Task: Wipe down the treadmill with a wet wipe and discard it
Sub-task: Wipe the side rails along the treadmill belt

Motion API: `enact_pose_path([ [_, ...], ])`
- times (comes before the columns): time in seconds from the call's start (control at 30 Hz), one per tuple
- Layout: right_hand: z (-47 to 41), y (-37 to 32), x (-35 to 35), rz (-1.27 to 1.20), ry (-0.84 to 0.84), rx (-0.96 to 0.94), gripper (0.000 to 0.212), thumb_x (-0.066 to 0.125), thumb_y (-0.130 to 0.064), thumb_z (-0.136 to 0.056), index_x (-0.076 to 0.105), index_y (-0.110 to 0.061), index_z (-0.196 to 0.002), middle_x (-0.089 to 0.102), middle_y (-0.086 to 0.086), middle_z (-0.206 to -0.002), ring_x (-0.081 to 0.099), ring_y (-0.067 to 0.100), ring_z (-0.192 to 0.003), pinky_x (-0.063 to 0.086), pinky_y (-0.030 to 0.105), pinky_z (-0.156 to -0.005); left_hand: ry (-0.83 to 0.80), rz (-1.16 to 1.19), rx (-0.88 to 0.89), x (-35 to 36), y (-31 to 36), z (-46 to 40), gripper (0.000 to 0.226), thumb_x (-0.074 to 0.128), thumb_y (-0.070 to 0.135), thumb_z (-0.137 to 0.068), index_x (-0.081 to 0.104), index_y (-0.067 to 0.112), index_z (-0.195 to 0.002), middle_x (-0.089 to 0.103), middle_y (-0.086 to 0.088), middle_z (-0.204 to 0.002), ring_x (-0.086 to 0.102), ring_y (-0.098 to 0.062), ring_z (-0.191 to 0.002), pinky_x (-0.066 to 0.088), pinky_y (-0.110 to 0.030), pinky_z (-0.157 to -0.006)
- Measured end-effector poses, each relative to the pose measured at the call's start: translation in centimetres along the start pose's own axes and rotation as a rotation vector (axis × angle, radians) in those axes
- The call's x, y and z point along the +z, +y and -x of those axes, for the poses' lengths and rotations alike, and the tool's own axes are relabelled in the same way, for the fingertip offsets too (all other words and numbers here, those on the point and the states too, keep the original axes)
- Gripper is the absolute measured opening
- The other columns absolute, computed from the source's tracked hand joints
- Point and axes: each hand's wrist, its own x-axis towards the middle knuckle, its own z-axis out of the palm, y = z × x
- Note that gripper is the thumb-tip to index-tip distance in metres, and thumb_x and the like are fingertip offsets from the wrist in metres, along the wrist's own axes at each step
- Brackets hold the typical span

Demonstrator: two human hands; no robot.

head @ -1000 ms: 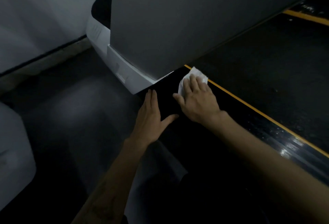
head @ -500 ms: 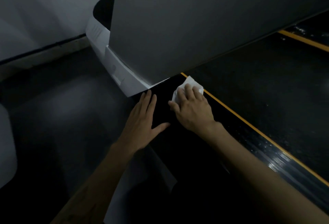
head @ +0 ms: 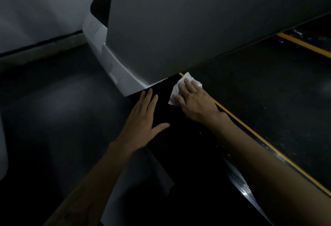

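While the left hand point(head: 143, 118) lay flat with fingers spread on the treadmill's black side rail point(head: 179, 145), the right hand point(head: 195, 103) pressed the white wet wipe point(head: 176, 89) against that rail beside the yellow stripe point(head: 250, 130).

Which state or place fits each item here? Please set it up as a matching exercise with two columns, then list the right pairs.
Column one:
1. wet wipe
2. left hand
3. right hand
4. yellow stripe

Column two:
A. runs between the black side rail and the belt
B. lies flat and bare on the black side rail, fingers straight
C. presses down on the white sheet
D. white, spread under fingers near the grey housing

Pairs: 1-D, 2-B, 3-C, 4-A
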Motion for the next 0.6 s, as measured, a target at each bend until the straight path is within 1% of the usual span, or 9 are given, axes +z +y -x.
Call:
enact_pose_path([
  [0.07,-0.2,0.2,0.0,0.05,-0.019,0.0,0.087,-0.003,-0.07,-0.096,0.008,-0.018,-0.165,-0.002,0.009,-0.172,-0.004,0.026,-0.159,0.008,0.046,-0.129,-0.011,-0.005,0.01,-0.1,0.1,0.1,0.104,0.047,0.072,-0.088,0.013,0.01,-0.164,-0.005,-0.007,-0.173,-0.009,-0.02,-0.159,0.008,-0.036,-0.126],
  [0.13,1.6,-1.0,0.7,0.065,0.008,0.06,0.083,0.005,-0.064,-0.102,0.004,-0.008,-0.164,-0.003,0.015,-0.171,-0.003,0.028,-0.159,0.006,0.044,-0.129,-0.014,-0.017,0.032,-0.2,0.0,0.2,0.104,0.047,0.071,-0.089,0.011,0.009,-0.165,-0.006,-0.008,-0.173,-0.01,-0.019,-0.159,0.004,-0.034,-0.126],
  [0.2,3.6,-2.6,1.3,0.05,0.057,0.059,0.086,0.006,-0.063,-0.1,0.004,-0.005,-0.163,-0.002,0.019,-0.17,-0.002,0.032,-0.158,0.006,0.043,-0.129,-0.013,-0.032,0.047,-0.2,-0.3,0.3,0.102,0.048,0.069,-0.09,0.011,0.01,-0.165,-0.006,-0.007,-0.173,-0.01,-0.018,-0.159,0.006,-0.036,-0.128],
  [0.27,3.0,-2.5,1.1,0.011,0.066,0.006,0.087,0.002,-0.066,-0.097,0.011,-0.012,-0.164,0.001,0.014,-0.171,-0.002,0.03,-0.159,0.007,0.044,-0.129,-0.003,-0.037,0.057,-0.3,-0.6,0.2,0.1,0.047,0.07,-0.09,0.014,0.011,-0.164,-0.003,-0.008,-0.173,-0.007,-0.019,-0.159,0.01,-0.04,-0.129],
  [0.33,0.7,-0.6,0.8,0.01,0.043,-0.038,0.096,-0.016,-0.068,-0.086,0.019,-0.025,-0.164,0.004,0.01,-0.172,-0.002,0.029,-0.159,0.009,0.047,-0.129,0.002,-0.043,0.07,-0.3,-0.5,0.1,0.098,0.041,0.075,-0.091,0.018,0.013,-0.164,0.002,-0.008,-0.173,-0.003,-0.022,-0.16,0.016,-0.043,-0.128],
  [0.4,-0.3,0.3,0.3,0.083,0.002,-0.071,0.103,-0.03,-0.065,-0.08,0.017,-0.026,-0.164,0.001,0.013,-0.172,-0.005,0.032,-0.159,0.011,0.05,-0.128,-0.008,-0.06,0.084,-0.4,-0.1,0.1,0.097,0.035,0.079,-0.091,0.02,0.017,-0.164,0.004,-0.005,-0.174,-0.004,-0.025,-0.16,0.019,-0.045,-0.125],
  [0.43,0.3,0.0,0.4,0.064,0.009,-0.034,0.101,-0.028,-0.067,-0.085,0.015,-0.021,-0.165,-0.001,0.014,-0.172,-0.004,0.031,-0.159,0.01,0.049,-0.128,-0.019,-0.061,0.084,-0.4,0.0,0.0,0.095,0.035,0.078,-0.091,0.02,0.019,-0.165,0.003,-0.003,-0.174,-0.006,-0.025,-0.16,0.02,-0.045,-0.124],
  [0.53,3.8,-2.2,1.6,0.023,0.11,0.067,0.082,0.0,-0.061,-0.102,0.012,-0.008,-0.164,0.003,0.018,-0.171,0.002,0.033,-0.158,0.011,0.046,-0.129,-0.019,-0.035,0.085,-0.5,-0.2,0.0,0.089,0.043,0.07,-0.093,0.022,0.02,-0.164,0.003,0.0,-0.174,-0.006,-0.023,-0.16,0.023,-0.046,-0.122],
  [0.6,3.7,-2.4,1.7,0.057,0.105,0.029,0.084,-0.003,-0.061,-0.099,0.018,-0.01,-0.163,0.008,0.019,-0.17,0.005,0.037,-0.158,0.014,0.048,-0.128,0.014,-0.034,0.103,-0.5,-0.6,-0.1,0.085,0.046,0.066,-0.094,0.027,0.019,-0.162,0.01,0.0,-0.173,0.0,-0.024,-0.16,0.029,-0.049,-0.12],
])
